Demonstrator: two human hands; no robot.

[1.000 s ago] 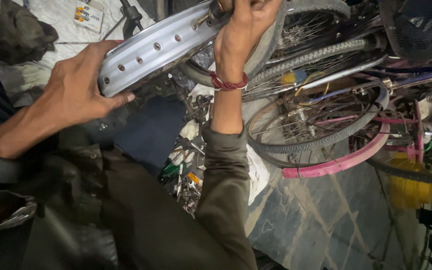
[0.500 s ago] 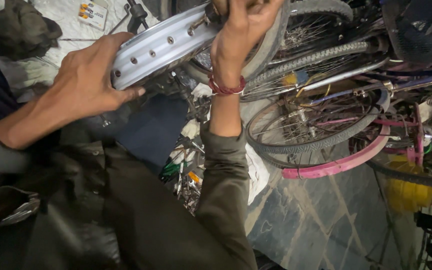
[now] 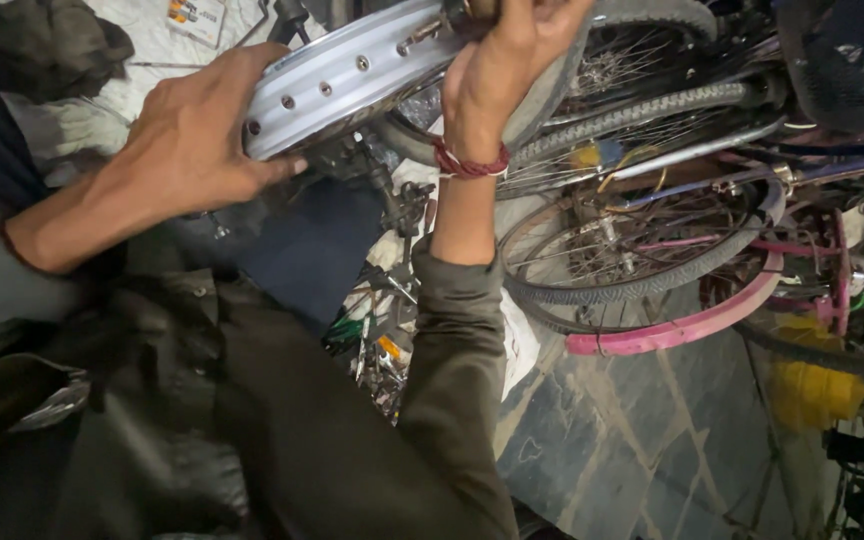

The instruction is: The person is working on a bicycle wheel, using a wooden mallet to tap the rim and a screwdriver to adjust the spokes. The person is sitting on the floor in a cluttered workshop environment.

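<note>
A bare silver bicycle wheel rim (image 3: 352, 75) with spoke holes runs across the top of the view. My left hand (image 3: 197, 135) grips its lower left end, fingers wrapped over the edge. My right hand (image 3: 507, 60) is raised and closed on the rim's upper part near the top edge; a red thread band sits on that wrist. What the right fingers pinch there is partly cut off by the frame. My dark sleeves and lap fill the lower left.
Several bicycle wheels with tyres (image 3: 642, 270) and a pink mudguard (image 3: 682, 325) are stacked at the right. Small tools and parts (image 3: 382, 350) lie on the floor below the rim. A yellow object (image 3: 812, 395) sits lower right on a stone-tiled floor (image 3: 632, 440).
The rim has shifted up and to the right with both hands; my left hand has slid along with it, still gripping the same end.
</note>
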